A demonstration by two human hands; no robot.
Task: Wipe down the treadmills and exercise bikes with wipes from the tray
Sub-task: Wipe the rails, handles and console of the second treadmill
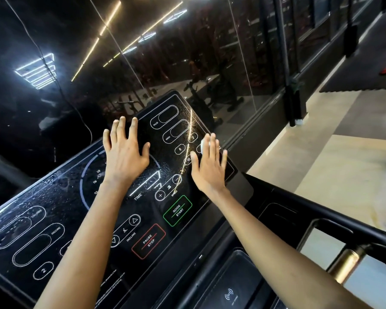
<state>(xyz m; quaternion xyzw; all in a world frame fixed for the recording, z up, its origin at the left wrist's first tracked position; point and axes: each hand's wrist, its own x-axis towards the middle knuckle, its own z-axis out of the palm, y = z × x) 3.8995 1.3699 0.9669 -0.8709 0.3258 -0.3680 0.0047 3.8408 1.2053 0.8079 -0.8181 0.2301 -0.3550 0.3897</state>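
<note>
A black glossy treadmill console (54, 219) fills the lower left and middle, speckled with droplets, with printed buttons such as QUICK START and PAUSE STOP. My left hand (125, 152) lies flat on its upper middle, fingers spread and straight. My right hand (210, 163) lies flat near the console's right edge, fingers straight and together. A small bit of white wipe (202, 146) shows from under its index finger; the remainder is hidden beneath the palm.
A dark glass wall (187, 52) stands right behind the console, reflecting ceiling lights and exercise bikes. The black handrail (321, 210) runs off to the lower right with a brass fitting (345, 264). A recessed tray with a wireless-charging mark (228, 294) sits below the console. Beige floor lies at right.
</note>
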